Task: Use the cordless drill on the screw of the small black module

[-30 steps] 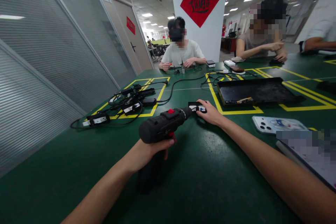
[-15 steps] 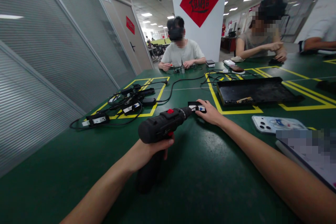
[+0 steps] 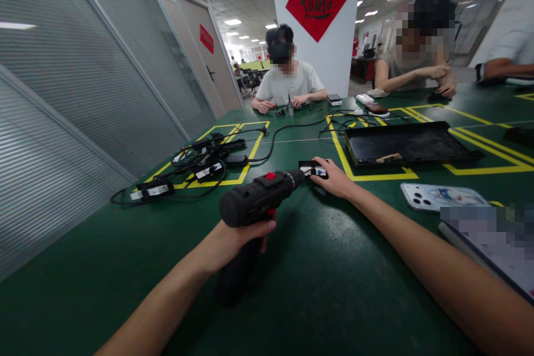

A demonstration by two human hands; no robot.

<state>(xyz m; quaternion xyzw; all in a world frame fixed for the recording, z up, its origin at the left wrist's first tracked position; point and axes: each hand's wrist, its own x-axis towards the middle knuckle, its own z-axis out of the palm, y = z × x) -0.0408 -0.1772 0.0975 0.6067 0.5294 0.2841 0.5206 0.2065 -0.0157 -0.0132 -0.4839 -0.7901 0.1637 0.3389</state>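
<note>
My left hand [image 3: 242, 242] is wrapped round the handle of a black cordless drill [image 3: 254, 200] with red buttons. The drill's chuck points forward and to the right, and its tip meets the near left end of a small black casing with a white inside [image 3: 307, 170]. My right hand [image 3: 334, 178] grips that casing from its right side on the green table [image 3: 292, 300]. The fingers cover part of the casing, so its far end is hidden. Whether the drill bit is seated in a screw is too small to tell.
Tangled black cables and adapters [image 3: 208, 158] lie at the left inside yellow tape. A black tray [image 3: 409, 144] sits at the right, with a phone [image 3: 442, 196] and a blurred flat item [image 3: 492, 250] nearer me. Two people sit across the table; another person's arm shows far right.
</note>
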